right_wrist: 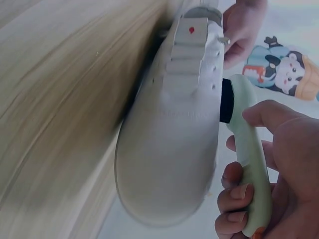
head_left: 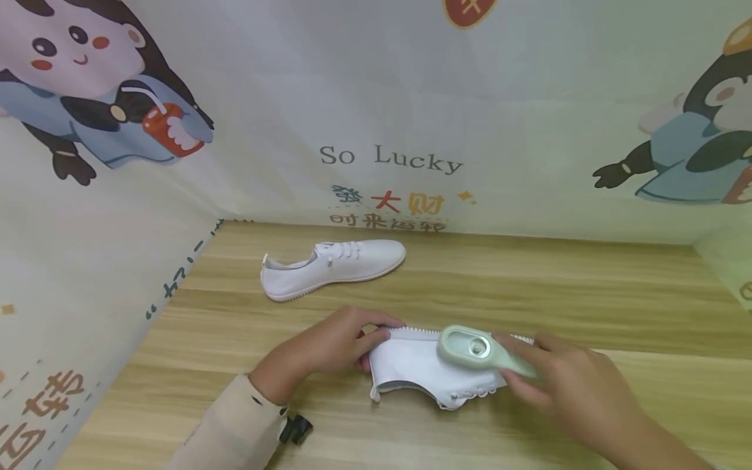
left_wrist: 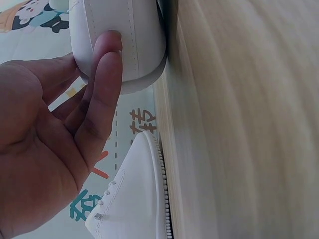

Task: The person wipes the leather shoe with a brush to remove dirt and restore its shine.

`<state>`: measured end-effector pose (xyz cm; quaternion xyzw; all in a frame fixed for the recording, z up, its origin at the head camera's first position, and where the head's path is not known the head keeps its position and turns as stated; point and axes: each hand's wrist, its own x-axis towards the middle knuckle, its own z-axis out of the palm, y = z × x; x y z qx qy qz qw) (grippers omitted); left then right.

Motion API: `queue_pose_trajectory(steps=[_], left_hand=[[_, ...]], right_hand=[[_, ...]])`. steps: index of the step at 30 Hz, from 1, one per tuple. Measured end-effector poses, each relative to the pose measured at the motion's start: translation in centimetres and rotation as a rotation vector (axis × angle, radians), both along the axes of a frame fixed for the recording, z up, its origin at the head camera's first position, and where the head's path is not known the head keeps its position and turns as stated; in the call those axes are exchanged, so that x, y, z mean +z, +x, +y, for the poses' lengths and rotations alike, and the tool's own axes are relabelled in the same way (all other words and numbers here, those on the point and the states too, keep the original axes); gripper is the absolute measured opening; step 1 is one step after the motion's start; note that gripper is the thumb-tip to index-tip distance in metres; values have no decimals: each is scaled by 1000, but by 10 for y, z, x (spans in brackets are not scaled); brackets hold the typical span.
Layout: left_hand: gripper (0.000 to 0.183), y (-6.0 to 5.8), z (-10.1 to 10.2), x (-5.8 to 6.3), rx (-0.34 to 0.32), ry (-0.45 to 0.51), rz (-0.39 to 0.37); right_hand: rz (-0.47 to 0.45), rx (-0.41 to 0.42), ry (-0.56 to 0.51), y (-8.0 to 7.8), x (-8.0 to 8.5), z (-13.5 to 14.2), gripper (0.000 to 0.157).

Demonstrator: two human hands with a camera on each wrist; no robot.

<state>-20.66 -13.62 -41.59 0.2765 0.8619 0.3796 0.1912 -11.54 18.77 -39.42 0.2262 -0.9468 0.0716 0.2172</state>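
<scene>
A white lace-up shoe (head_left: 405, 362) lies on its side on the wooden table, its sole edge facing away from me. My left hand (head_left: 337, 339) grips it by the heel; the left wrist view has the thumb and fingers around the heel end (left_wrist: 144, 45). In my right hand (head_left: 578, 385) is a light green brush (head_left: 464, 346), held by its handle. Its dark bristles (right_wrist: 227, 101) touch the side of the shoe in the right wrist view. The shoe's toe is partly hidden behind my right hand in the head view.
A second white shoe (head_left: 364, 261) lies farther back on the wooden table (head_left: 617, 294), toe to the right. Printed cloth (head_left: 529, 130) with cartoon figures and lettering rises along the back and sides. A small black object (head_left: 296, 429) is beside my left sleeve (head_left: 235, 424).
</scene>
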Motion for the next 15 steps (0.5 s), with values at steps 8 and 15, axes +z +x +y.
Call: queue_pose_trajectory(steps=[8,15], left_hand=[[30,0,-1,-1,4,7,-4],[29,0,0,-1,7,13,4]], right_hand=[[-38,-48,28,7,8,19,44],[-66,-87,19,12,13,31,46]])
